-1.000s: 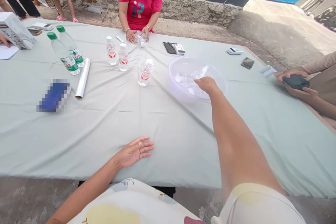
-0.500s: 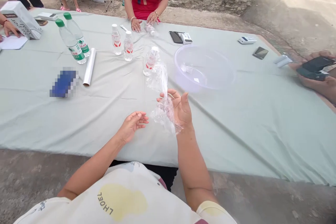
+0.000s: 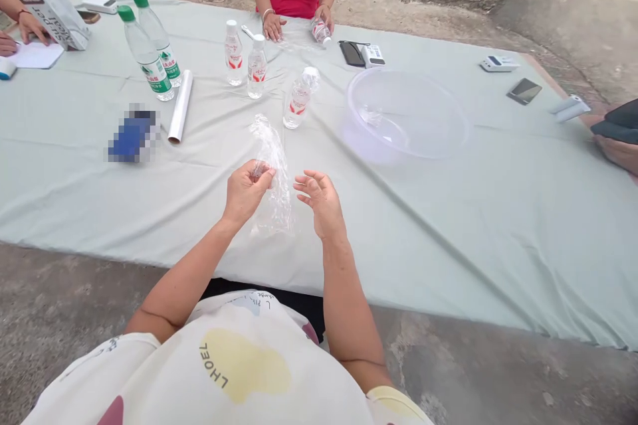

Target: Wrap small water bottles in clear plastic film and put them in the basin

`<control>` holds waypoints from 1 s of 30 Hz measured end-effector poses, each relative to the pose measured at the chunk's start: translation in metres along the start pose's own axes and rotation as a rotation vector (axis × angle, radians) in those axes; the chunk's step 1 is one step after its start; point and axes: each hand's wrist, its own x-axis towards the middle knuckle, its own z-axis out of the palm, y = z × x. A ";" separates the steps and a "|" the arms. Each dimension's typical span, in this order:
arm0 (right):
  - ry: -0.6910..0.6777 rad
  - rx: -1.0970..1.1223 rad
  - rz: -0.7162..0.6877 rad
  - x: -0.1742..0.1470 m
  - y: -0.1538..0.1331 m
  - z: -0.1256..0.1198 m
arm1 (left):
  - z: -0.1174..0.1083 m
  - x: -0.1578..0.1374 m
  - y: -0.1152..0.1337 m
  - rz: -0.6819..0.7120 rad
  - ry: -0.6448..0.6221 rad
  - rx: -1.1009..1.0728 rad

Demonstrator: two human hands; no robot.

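Two hands at one clear film, only the left holding

One piece of clear film (image 3: 280, 176) hangs crumpled above the near part of the tablecloth (image 3: 448, 239), in front of the person's body. The left hand (image 3: 244, 194) pinches it between thumb and fingers, at the side of its length. I judge that this grip keeps the loose film from falling, while most of it stays free. The right hand (image 3: 325, 204) is just beside, with fingers apart and nothing between them; it probably waits so near because the soft sheet needs a second hand. I cannot tell whether the lower end of the film touches the cloth.

Beyond the film stands a small bottle (image 3: 296, 106), with clear wrap seemingly around its cap. It is the nearest upright object, so it could obstruct a forward reach. To the right, a translucent basin (image 3: 371, 147) holds some more crumpled plastic. To the left lie a film roll (image 3: 180, 106) and a blurred blue item (image 3: 132, 136), both well apart from the hands. Across the table, a co-worker's hand (image 3: 323, 15) holds another bottle (image 3: 319, 31), lying tilted.
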 end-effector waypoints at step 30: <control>-0.326 -0.762 -0.324 -0.023 0.012 0.050 | -0.065 0.008 -0.043 0.255 -0.181 0.901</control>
